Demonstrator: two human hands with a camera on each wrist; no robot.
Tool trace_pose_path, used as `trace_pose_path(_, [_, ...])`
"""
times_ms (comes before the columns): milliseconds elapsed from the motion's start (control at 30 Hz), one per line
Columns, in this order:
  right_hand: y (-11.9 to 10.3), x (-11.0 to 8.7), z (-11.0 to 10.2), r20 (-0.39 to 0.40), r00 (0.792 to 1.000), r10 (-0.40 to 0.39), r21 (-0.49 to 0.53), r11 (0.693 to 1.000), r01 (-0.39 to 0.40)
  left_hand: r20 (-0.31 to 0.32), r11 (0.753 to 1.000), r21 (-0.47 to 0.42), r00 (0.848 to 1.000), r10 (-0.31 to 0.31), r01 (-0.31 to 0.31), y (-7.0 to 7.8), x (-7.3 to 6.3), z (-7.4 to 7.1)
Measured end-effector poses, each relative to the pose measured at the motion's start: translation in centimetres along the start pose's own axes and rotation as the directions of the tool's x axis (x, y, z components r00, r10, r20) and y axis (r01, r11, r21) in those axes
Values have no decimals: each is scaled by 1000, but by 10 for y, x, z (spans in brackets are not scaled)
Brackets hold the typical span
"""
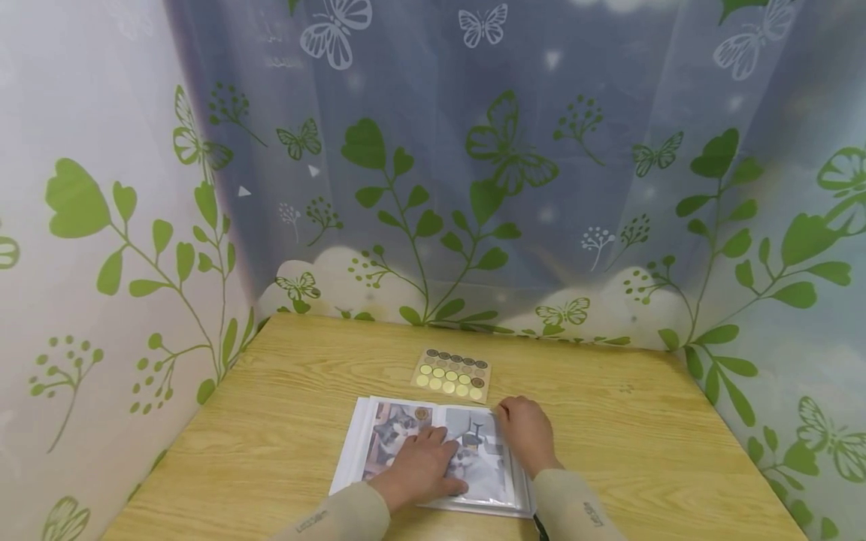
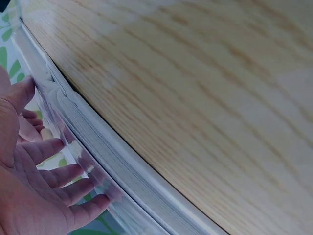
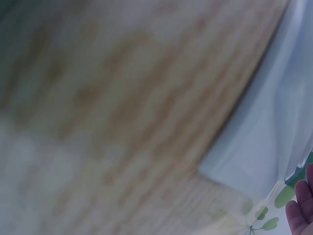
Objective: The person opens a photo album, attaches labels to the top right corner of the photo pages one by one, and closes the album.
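Observation:
A photo album [image 1: 348,454] lies spread on the table, with clear sleeves over its pages. The left page holds a cat photo [image 1: 387,436] with a round gold sticker [image 1: 422,413] near its top right. On the right page is a paler photo [image 1: 489,469]. My left hand [image 1: 422,462] rests across the pages with fingers spread; in the left wrist view its fingertips touch the clear sleeve [image 2: 73,142]. At the album's upper right corner, my right hand [image 1: 528,432] has curled fingers and pinches the page edge. Its thumb is hidden in the right wrist view.
Just behind the album lies a sheet of round stickers [image 1: 452,374], some bright gold, others dark-ringed. The wooden table [image 1: 609,421] meets printed curtains [image 1: 433,188] with leaves and butterflies at the back and both sides.

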State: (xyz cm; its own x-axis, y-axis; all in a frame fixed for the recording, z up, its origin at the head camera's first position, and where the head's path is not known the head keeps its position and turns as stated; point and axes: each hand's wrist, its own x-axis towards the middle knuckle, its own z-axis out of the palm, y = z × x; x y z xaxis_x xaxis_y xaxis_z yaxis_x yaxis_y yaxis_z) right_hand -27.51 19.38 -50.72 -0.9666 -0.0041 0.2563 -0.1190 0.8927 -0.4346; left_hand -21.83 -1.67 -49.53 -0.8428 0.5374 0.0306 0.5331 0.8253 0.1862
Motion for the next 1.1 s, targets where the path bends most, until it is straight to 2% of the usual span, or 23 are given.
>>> trace_pose_path(300, [-3, -4, 7, 39, 994, -103, -103, 989, 107, 7, 1000, -3, 1000, -4, 4, -1, 1, 1])
trace_pose_path(800, [-4, -13, 6, 46, 978, -202, -207, 956, 207, -1, 1000, 11, 1000, -10, 10, 1, 0, -2])
trace_pose_path(1100, [-8, -22, 5, 134, 957, -258, -241, 928, 284, 9, 1000, -2, 1000, -18, 18, 2, 1, -3])
